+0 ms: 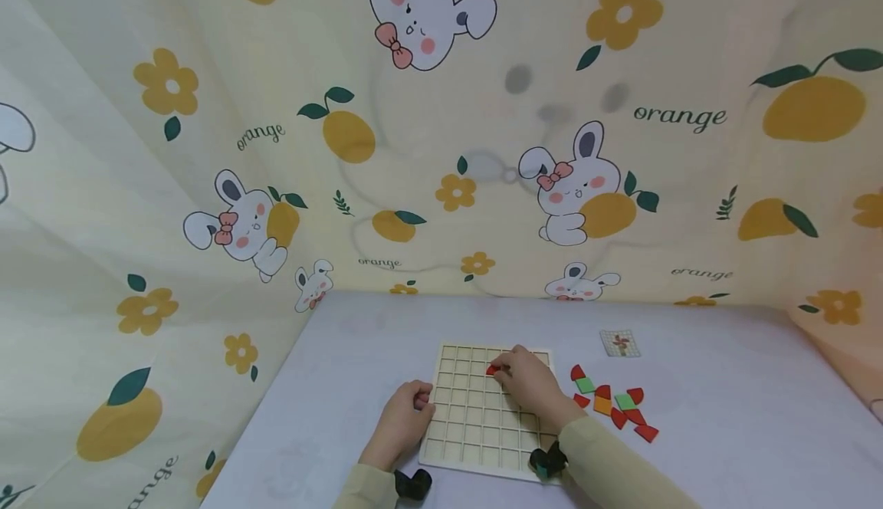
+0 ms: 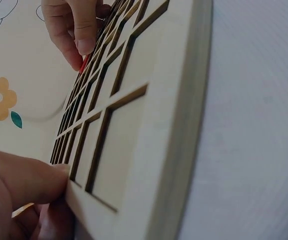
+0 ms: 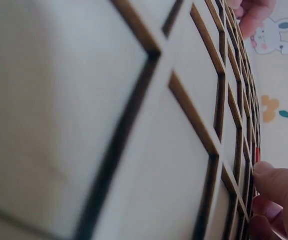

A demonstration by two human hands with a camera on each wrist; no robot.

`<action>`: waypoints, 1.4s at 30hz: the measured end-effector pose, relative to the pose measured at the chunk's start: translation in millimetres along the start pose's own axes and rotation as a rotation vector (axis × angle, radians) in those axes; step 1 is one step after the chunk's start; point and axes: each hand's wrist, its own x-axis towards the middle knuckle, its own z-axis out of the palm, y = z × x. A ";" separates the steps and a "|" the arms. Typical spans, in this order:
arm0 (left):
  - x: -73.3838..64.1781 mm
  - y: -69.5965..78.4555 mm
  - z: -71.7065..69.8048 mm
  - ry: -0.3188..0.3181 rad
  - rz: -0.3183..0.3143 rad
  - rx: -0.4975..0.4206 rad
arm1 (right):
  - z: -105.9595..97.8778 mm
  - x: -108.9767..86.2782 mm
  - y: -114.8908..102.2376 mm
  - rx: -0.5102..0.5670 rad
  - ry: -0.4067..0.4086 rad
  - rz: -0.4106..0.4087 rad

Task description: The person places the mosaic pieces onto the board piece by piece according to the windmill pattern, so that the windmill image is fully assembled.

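The left hand [image 1: 405, 418] grips the board's [image 1: 474, 420] left edge. The right hand [image 1: 533, 383] pinches a red piece [image 1: 491, 369] at the board's far part. Loose pieces [image 1: 602, 406] lie right of the board, a card [image 1: 620, 343] beyond them.

A cream cloth [image 1: 428, 99], printed with rabbits [image 1: 564, 229], oranges [image 1: 814, 109], yellow flowers [image 1: 625, 12] and the word "orange" [image 1: 680, 116], hangs behind the pale counter [image 1: 324, 386] and along its left and right sides; faint grey shadows [image 1: 519, 78] fall on it.
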 end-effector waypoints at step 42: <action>7.1 -18.3 0.8 -0.052 -0.020 -0.188 | -114.0 -111.5 131.0 0.127 0.029 0.378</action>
